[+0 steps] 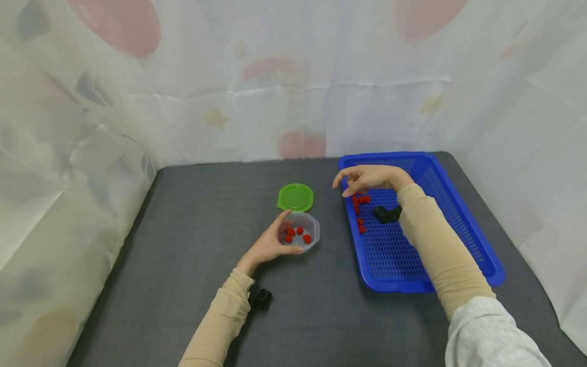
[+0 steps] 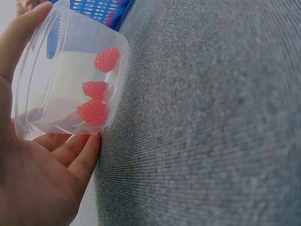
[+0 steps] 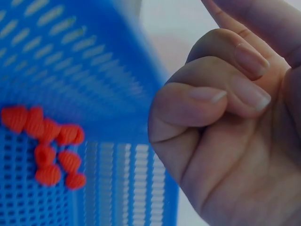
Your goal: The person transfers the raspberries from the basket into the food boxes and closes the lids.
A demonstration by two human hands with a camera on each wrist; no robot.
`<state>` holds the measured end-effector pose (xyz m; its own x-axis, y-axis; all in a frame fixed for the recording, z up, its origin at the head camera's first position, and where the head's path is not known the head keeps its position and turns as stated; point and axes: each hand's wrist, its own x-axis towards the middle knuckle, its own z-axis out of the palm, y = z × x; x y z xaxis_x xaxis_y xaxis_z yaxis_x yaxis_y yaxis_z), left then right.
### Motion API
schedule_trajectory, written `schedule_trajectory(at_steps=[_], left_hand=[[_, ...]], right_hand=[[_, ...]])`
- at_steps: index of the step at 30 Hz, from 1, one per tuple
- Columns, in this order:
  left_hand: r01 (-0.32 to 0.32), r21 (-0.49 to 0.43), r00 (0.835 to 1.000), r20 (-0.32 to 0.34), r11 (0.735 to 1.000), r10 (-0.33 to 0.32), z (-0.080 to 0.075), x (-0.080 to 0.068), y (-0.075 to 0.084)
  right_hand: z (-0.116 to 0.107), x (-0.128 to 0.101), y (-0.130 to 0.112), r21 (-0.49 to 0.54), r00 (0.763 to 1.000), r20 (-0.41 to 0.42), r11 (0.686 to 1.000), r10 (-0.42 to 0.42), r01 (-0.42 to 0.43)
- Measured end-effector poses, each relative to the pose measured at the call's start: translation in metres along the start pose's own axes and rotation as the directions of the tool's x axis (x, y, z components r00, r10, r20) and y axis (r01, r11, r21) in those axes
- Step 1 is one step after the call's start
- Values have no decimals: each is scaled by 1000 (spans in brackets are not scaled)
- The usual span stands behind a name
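Cupping clear plastic cup (image 1: 303,230) of red raspberries (image 1: 297,234) with left hand (image 1: 271,246) on grey mat, beside green lid (image 1: 295,197); hovering right hand (image 1: 369,178), fingers curled empty, over raspberries in blue basket (image 1: 463,224)

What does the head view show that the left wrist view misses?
Only the head view shows the green lid, the right hand over the blue basket, and red berries in the basket. Only the left wrist view shows the berries close up through the cup wall. Both show the left hand holding the clear cup.
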<state>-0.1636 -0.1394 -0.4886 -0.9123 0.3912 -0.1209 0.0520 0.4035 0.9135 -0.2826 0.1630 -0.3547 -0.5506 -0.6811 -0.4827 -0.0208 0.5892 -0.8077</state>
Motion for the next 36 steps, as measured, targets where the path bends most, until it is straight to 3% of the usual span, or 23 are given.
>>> schedule_trajectory(at_steps=[13,24,36], left_hand=[[-5,-3,1000,10,1000,5,4,0,4],[-15,-4,1000,15,1000,15,3,0,2],[-24,-7,999,25,1000,24,1,-2,0]], right_hand=[[-13,-22,53,123,995,-94,992,42,-30],[-12,-15,86,141,986,-149,989,67,-46],[-5,-10,118,165,950,-287,983,123,-77]])
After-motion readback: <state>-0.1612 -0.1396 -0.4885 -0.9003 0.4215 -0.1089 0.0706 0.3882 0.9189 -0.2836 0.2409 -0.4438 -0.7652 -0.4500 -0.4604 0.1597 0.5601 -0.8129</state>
